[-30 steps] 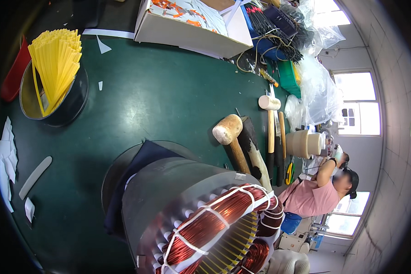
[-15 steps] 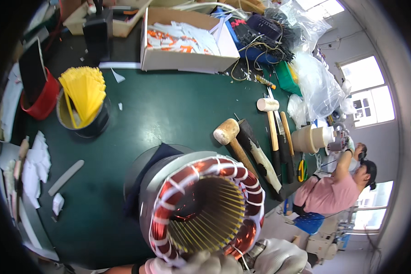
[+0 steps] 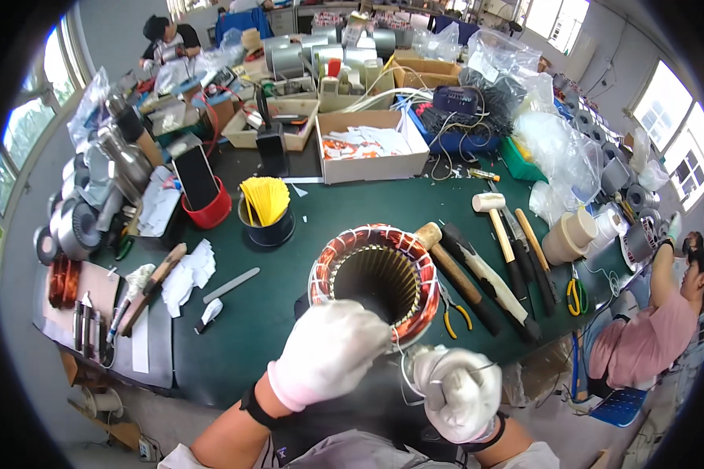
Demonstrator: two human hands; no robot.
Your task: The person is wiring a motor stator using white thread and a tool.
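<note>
A motor stator (image 3: 423, 309) stands on the green table, its copper windings laced with white cord and its bore facing up. At the near left of its rim, my left hand (image 3: 328, 352), in a white glove, is closed, and what its fingers hold is hidden. My right hand (image 3: 457, 395), also gloved, makes a fist just right of and nearer than the stator. White lacing cord (image 3: 404, 367) runs from the near rim to the right hand, which grips it.
Right of the stator lie yellow-handled pliers (image 3: 455, 314), mallets (image 3: 489, 205) and a dark, worn stick (image 3: 489, 281). Behind it stand a black cup of yellow strips (image 3: 264, 205) and a white box (image 3: 368, 168). Another person (image 3: 649, 336) works at the far right.
The view has pulled back and swung, showing more of the table and room. Both hands, earlier at the lower edge, now show fully; the right has come away from the rim with the cord.
</note>
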